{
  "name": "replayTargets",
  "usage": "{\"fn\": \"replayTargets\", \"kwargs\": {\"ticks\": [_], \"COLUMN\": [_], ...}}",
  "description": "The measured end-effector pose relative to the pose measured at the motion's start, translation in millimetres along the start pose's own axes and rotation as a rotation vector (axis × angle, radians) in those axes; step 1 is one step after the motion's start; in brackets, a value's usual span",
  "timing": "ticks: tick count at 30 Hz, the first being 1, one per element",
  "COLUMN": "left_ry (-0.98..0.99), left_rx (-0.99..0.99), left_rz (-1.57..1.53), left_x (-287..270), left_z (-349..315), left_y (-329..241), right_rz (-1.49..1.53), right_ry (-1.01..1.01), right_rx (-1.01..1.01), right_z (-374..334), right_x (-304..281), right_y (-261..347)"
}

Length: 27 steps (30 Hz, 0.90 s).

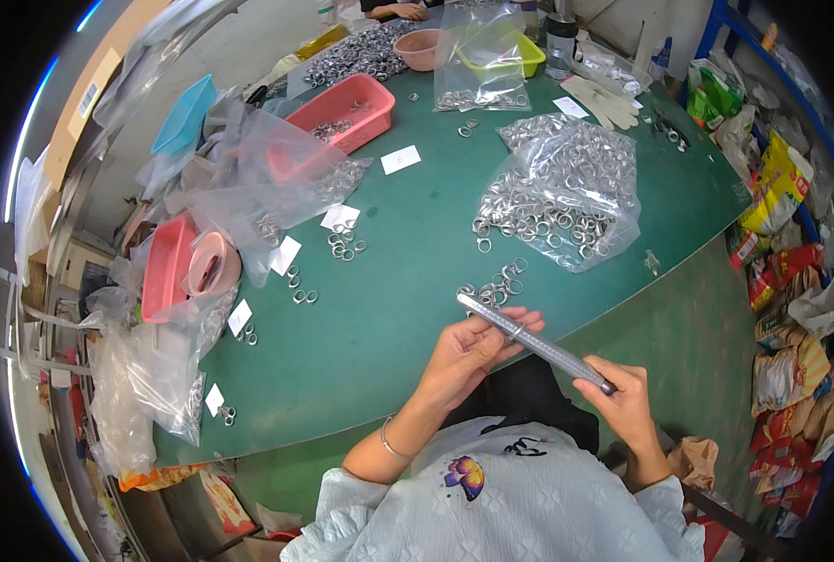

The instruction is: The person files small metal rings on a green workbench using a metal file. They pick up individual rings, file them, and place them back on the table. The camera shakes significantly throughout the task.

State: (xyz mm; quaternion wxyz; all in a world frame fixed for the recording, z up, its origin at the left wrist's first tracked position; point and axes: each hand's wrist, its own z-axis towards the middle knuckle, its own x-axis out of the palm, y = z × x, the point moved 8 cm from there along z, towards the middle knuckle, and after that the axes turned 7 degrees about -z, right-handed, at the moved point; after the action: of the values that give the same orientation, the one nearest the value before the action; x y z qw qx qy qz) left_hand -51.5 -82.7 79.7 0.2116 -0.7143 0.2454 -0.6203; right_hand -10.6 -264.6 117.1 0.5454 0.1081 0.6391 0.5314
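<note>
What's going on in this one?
A person's right hand holds a long grey rod near one end; the left hand is farther along it, by what looks like a ring around the rod. Loose metal rings lie on the green table just beyond, with a clear bag of rings farther off.

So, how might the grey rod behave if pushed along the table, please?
The grey rod is likely stiff, running straight from the right hand past the left hand. It might roll, as it looks rounded, perhaps curving because it narrows leftward.
</note>
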Motion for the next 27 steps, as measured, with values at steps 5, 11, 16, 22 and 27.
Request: {"fn": "replayTargets", "kwargs": {"ticks": [5,11,16,22,27], "left_ry": [0.014,0.043,0.177,0.173,0.157], "left_rx": [-0.012,0.121,0.167,0.169,0.194], "left_rz": [0.129,0.294,0.304,0.335,0.315], "left_x": [-0.3,14.8,20.8,19.5,16.9], "left_z": [-0.6,-1.1,-2.4,-2.9,-4.3], "left_y": [11.1,3.4,0.2,-0.4,-1.6], "right_rz": [-0.001,-0.075,-0.131,-0.151,-0.128], "right_ry": [0.002,-0.057,-0.065,-0.041,-0.055], "right_rx": [-0.019,-0.064,-0.105,-0.113,-0.115], "right_z": [-4.1,-7.6,-8.7,-7.7,-6.6], "right_x": [-1.2,-4.5,-7.5,-7.2,-7.5], "right_y": [7.0,18.2,26.5,31.1,33.3]}}
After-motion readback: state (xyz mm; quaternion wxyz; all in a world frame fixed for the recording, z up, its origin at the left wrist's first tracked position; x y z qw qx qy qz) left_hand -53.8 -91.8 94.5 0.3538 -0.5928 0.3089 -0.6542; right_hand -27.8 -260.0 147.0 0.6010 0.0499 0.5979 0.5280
